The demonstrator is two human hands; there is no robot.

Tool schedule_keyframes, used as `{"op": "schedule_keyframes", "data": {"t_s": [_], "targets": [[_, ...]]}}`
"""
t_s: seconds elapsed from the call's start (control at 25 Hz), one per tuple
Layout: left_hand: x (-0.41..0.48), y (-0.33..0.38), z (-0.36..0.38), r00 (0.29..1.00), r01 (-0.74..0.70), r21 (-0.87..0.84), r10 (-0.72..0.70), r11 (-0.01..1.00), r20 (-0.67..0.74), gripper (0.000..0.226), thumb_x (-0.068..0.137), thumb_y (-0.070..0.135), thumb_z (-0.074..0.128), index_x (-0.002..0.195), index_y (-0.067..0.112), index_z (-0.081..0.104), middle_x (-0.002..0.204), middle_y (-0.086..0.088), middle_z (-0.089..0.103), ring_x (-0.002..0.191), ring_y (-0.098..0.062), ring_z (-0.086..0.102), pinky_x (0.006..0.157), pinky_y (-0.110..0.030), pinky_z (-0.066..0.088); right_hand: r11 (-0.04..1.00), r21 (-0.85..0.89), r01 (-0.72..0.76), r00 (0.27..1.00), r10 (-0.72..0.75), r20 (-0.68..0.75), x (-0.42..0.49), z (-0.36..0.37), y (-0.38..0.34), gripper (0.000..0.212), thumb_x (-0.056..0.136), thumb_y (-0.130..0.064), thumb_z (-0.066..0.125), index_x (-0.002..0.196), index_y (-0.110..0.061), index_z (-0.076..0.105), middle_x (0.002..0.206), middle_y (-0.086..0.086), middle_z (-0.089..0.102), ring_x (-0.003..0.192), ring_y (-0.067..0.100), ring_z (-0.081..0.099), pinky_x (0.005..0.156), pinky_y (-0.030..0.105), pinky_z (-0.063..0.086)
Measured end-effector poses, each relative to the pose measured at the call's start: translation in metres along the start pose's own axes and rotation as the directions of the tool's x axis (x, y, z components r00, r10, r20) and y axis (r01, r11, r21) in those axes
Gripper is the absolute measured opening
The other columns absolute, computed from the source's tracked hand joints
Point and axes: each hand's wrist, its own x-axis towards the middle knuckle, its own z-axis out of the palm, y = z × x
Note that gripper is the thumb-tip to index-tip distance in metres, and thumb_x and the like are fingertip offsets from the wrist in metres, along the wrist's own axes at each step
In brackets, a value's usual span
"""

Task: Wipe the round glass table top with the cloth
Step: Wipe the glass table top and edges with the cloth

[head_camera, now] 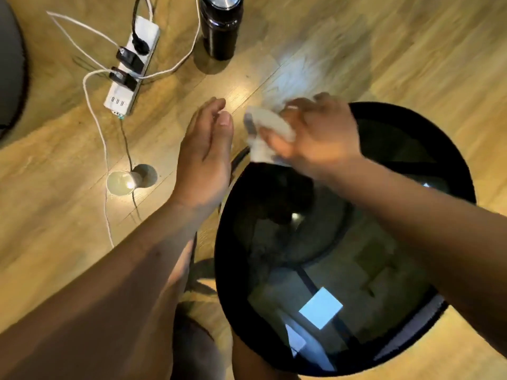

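The round glass table top is dark with a black rim and fills the lower right; it reflects a ceiling and a bright square. My right hand is over the table's far left edge, shut on a white object that is blurred; it looks like the cloth bunched up, with a dark patch at its left end. My left hand hovers just left of the table rim over the floor, palm turned toward the right hand, fingers together and slightly curled, holding nothing.
Wooden floor all around. A white power strip with black plugs and white cables lies at upper left. A lit bulb-like lamp sits on the floor left of my left hand. A dark bottle stands at the top.
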Motion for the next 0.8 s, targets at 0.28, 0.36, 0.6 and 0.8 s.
{"op": "schedule_keyframes", "data": {"t_s": [0.28, 0.36, 0.6, 0.8], "targets": [[-0.013, 0.01, 0.059, 0.94, -0.087, 0.484, -0.089, 0.871, 0.328, 0.055, 0.102, 0.053, 0.025, 0.153, 0.032, 0.021, 0.162, 0.006, 0.027, 0.147, -0.019, 0.028, 0.118, -0.041, 0.022, 0.483, 0.027, -0.875, 0.469, 0.833, 0.293, -0.078, 0.006, 0.171, 0.073, 0.095, -0.065, 0.026, 0.121, -0.007, 0.061, 0.122, 0.031, 0.06, 0.118, 0.049, 0.052, 0.096, 0.047, 0.043], [-0.013, 0.009, 0.059, 0.949, -0.089, 0.52, -0.086, 0.85, 0.303, 0.056, 0.102, 0.054, 0.025, 0.153, 0.033, 0.019, 0.163, 0.007, 0.025, 0.148, -0.021, 0.028, 0.118, -0.044, 0.023, 0.473, 0.086, -0.877, 0.477, 0.835, 0.273, -0.069, 0.002, 0.168, 0.064, 0.097, -0.057, 0.026, 0.114, -0.008, 0.064, 0.119, 0.029, 0.062, 0.116, 0.046, 0.054, 0.093, 0.043, 0.043], [0.006, 0.02, 0.069, 0.974, -0.004, 0.422, -0.092, 0.906, 0.205, 0.041, 0.099, 0.047, 0.038, 0.125, 0.021, 0.054, 0.108, -0.003, 0.067, 0.112, -0.031, 0.06, 0.085, -0.039, 0.046, 0.918, 0.244, -0.312, 0.941, 0.262, 0.214, 0.02, -0.012, 0.046, 0.041, 0.093, -0.06, 0.039, 0.081, -0.024, 0.053, 0.088, 0.01, 0.061, 0.085, 0.03, 0.054, 0.073, 0.033, 0.032], [0.0, 0.041, 0.085, 0.978, -0.05, 0.543, -0.069, 0.838, 0.195, 0.037, 0.098, 0.04, 0.052, 0.131, 0.023, 0.051, 0.104, 0.01, 0.062, 0.102, -0.018, 0.056, 0.082, -0.03, 0.038, 0.856, 0.413, -0.311, 0.95, 0.272, 0.151, 0.003, 0.006, 0.108, 0.043, 0.094, -0.067, 0.037, 0.083, -0.028, 0.05, 0.097, 0.002, 0.065, 0.103, 0.027, 0.059, 0.074, 0.032, 0.032]]}}
